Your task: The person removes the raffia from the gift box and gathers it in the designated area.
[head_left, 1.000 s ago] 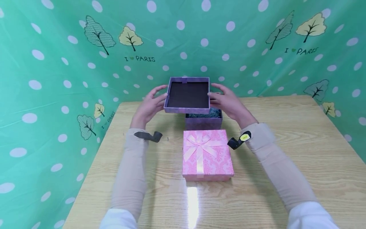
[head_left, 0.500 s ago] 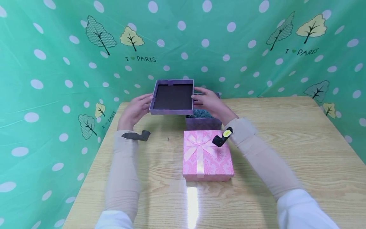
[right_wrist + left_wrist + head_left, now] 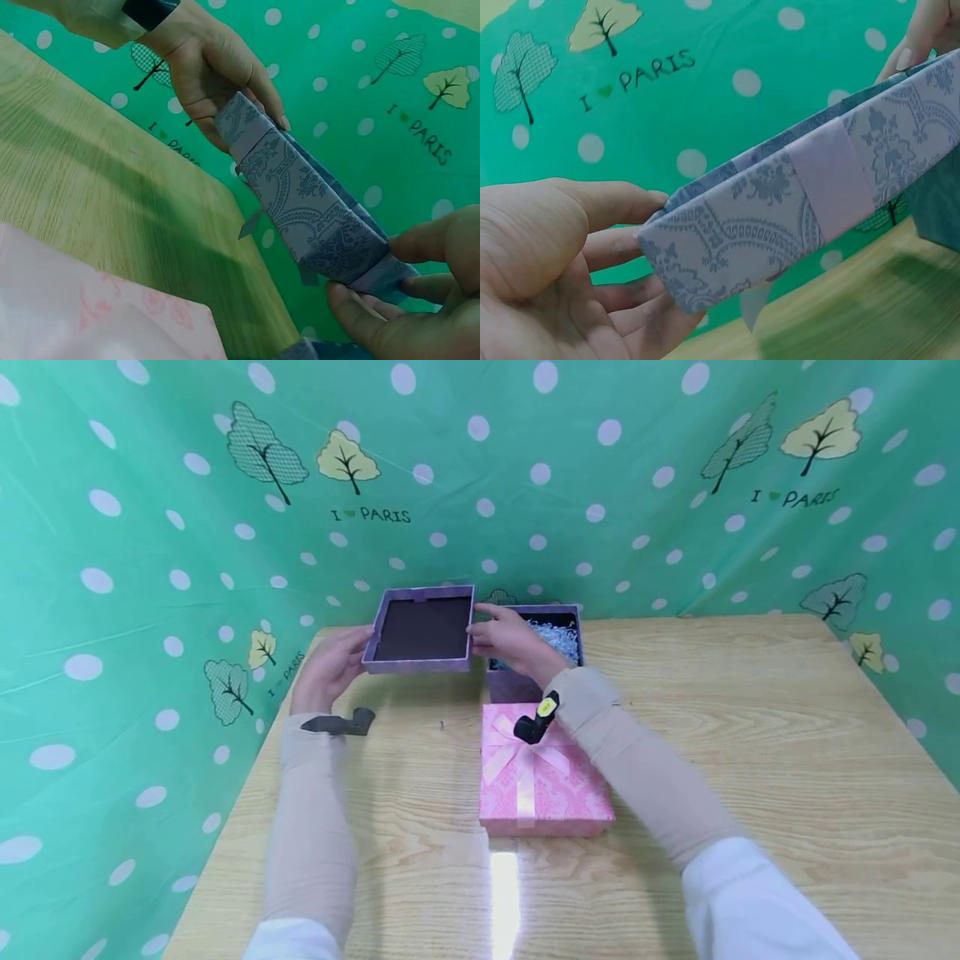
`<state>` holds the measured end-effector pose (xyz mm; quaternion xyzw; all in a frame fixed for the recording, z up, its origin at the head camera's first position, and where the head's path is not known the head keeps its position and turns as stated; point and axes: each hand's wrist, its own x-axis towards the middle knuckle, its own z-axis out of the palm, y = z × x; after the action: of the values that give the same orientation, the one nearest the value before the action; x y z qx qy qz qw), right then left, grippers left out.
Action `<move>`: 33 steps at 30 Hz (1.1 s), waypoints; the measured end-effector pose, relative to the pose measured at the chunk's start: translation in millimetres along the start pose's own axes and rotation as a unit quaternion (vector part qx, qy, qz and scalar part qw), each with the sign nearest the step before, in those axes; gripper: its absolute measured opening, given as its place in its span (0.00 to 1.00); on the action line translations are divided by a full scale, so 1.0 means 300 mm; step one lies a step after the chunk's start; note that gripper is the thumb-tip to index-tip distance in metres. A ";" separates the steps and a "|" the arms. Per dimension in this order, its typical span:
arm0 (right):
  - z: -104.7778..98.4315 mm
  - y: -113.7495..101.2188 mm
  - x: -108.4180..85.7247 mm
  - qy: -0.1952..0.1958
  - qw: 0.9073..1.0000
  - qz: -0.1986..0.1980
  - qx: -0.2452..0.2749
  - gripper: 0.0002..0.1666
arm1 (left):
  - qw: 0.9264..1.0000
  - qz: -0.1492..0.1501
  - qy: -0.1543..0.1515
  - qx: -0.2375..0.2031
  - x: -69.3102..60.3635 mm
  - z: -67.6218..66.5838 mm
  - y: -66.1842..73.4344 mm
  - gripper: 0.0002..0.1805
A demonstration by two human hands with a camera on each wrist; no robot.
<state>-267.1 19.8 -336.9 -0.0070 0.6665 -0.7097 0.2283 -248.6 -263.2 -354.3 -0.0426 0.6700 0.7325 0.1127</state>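
A purple patterned box lid (image 3: 423, 628), its dark inside facing up, is held above the table's back left. The left hand (image 3: 327, 667) grips its left side; in the left wrist view the thumb of that hand (image 3: 562, 255) lies on the rim, other fingers beneath. On the lid's right side the right hand (image 3: 513, 642) pinches the edge, also seen in the right wrist view, where the hand (image 3: 420, 292) holds a corner. Ribbon ends hang under the lid (image 3: 300, 202). Behind the right hand stands the purple box (image 3: 534, 687) with blue shredded filling (image 3: 558, 639).
A closed pink box (image 3: 543, 785) with a ribbon bow stands in front of the purple box, beneath the right wrist. The wooden table (image 3: 750, 735) reaches back to a green dotted curtain (image 3: 540, 510). A tiny dark speck (image 3: 442, 725) lies left of the pink box.
Both hands have carried the lid leftward and a little lower, away from over the purple box. More of its blue filling shows. Both boxes stay in place.
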 end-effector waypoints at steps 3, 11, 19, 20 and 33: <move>0.024 0.008 0.013 -0.003 1.000 0.003 -0.010 0.37 | 1.000 -0.010 0.009 -0.012 -0.007 -0.011 -0.007 0.27; 0.096 0.033 0.072 -0.001 0.999 0.023 -0.023 0.40 | 0.995 -0.056 0.080 0.013 -0.028 -0.015 -0.017 0.27; 0.154 0.066 0.113 -0.001 0.999 0.035 -0.006 0.40 | 0.985 -0.093 0.135 0.053 -0.020 -0.024 -0.062 0.25; 0.158 0.070 0.117 -0.004 0.999 0.036 -0.001 0.39 | 0.984 -0.096 0.137 0.059 -0.017 -0.026 -0.069 0.25; 0.166 0.109 0.150 0.012 0.991 0.090 -0.101 0.25 | 0.983 -0.111 0.110 0.092 0.004 -0.022 -0.122 0.25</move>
<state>-281.4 -42.4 -375.8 0.0381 0.7354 -0.6153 0.2814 -242.2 -266.7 -390.9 -0.1867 0.7338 0.6416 0.1226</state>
